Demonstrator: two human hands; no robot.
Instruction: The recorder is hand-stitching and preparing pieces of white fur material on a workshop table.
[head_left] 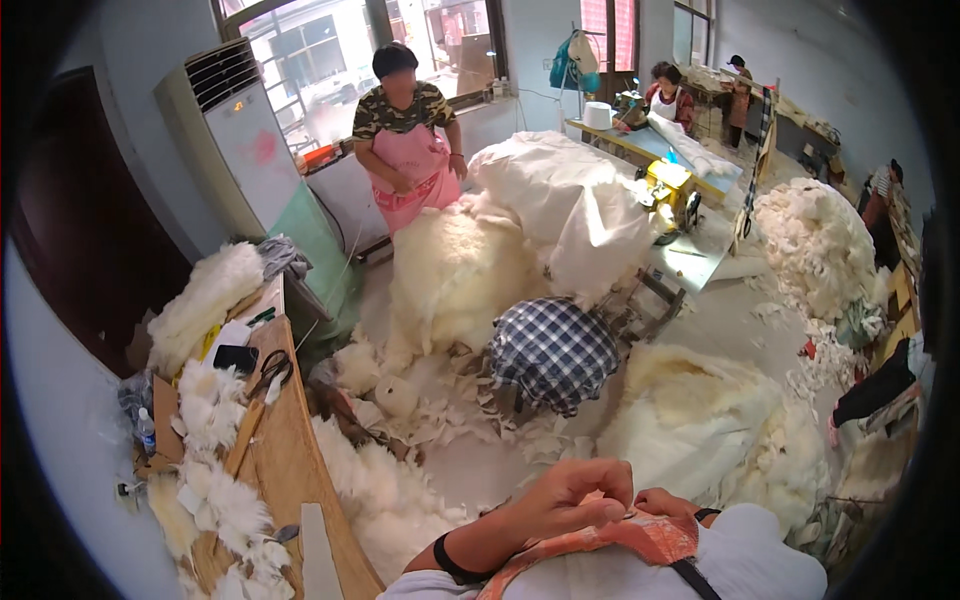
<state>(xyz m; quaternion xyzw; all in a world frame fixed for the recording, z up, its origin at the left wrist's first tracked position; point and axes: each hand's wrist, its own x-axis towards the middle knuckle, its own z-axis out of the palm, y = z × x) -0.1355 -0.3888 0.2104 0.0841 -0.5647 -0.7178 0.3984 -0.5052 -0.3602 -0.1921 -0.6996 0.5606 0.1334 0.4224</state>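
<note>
Close in front of my body, my left hand (585, 495) is closed, fingers pinched together at an orange patterned cloth (660, 538) that looks like an apron. My right hand (667, 503) is curled against the upper edge of the same cloth, and part of it is hidden behind the fabric. The hands are close together but apart. A dark strap (700, 578) runs down from the cloth. Whether anything small sits between my left fingertips is too fine to make out.
A wooden bench (290, 450) on the left holds fleece, scissors (270, 372) and a phone (236, 358). Ahead stand a checked-cloth stool (555, 350), fleece piles (460, 260) and a yellow sewing machine (668, 185). A person in a pink apron (415, 165) stands near the window; others work farther back.
</note>
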